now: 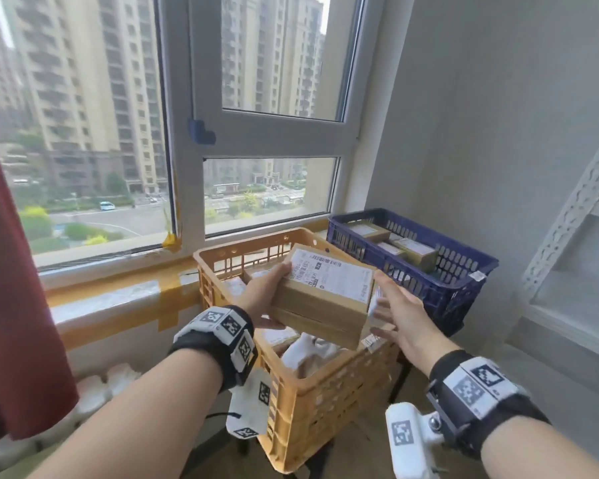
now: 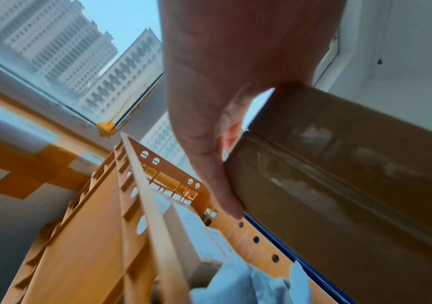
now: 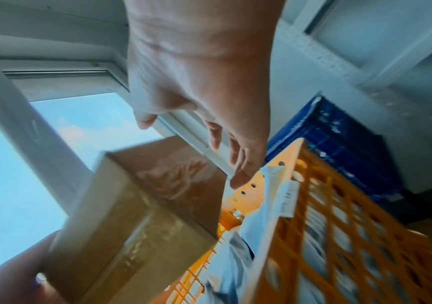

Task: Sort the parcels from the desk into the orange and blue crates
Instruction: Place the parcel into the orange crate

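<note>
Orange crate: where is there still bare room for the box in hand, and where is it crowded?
The orange crate is crowded near its front: a white bag and labelled parcels fill it under the box that the left hand holds. The far-left corner by the window shows some space. The blue crate has bare room along its near wall, beside three boxes.

Window corner, non-task surroundings.
Red curtain (image 1: 11, 288) hangs left of window (image 1: 256, 133); tower blocks (image 1: 83, 81) outside; yellow tape (image 1: 166, 295) on sill; white perforated shelving (image 1: 574, 209) at right wall.
</note>
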`<state>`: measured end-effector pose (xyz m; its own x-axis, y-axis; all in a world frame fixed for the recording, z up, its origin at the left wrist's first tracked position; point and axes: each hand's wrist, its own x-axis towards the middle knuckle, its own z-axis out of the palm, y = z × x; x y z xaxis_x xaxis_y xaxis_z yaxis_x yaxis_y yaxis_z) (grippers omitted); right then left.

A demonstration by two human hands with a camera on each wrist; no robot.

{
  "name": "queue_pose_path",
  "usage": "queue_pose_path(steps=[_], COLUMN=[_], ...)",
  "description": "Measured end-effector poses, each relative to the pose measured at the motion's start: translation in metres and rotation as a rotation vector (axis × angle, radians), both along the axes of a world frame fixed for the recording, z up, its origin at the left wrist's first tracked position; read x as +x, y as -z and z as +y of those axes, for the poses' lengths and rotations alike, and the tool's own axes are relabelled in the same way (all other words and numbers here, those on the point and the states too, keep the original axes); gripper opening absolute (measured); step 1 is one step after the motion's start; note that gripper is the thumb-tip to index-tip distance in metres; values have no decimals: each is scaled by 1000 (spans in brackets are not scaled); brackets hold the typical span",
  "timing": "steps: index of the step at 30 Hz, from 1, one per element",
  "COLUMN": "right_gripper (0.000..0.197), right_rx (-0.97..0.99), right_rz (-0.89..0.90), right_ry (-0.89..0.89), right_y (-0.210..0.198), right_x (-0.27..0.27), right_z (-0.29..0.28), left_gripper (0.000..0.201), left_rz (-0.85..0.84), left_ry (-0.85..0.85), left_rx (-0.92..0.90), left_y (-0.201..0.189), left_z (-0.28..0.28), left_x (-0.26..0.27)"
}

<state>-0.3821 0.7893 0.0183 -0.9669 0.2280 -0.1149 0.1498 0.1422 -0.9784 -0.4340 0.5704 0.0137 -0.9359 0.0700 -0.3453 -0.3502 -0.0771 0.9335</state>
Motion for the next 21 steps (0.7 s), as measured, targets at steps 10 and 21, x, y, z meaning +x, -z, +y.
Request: queue_pose_path(steps=[10, 21], right_gripper=[29, 29], right_rx=[92, 104], right_rz=[-13, -7], right_ry=[-297, -407], right_y=[-17, -6], right_x=[-133, -236], right_z=[48, 50], left_gripper=[39, 62], left_rz=[-8, -18], left_ry=[-277, -382], left_rx=[-31, -160], left_y=[-15, 3], left_z=[70, 84], left_x=[-70, -143])
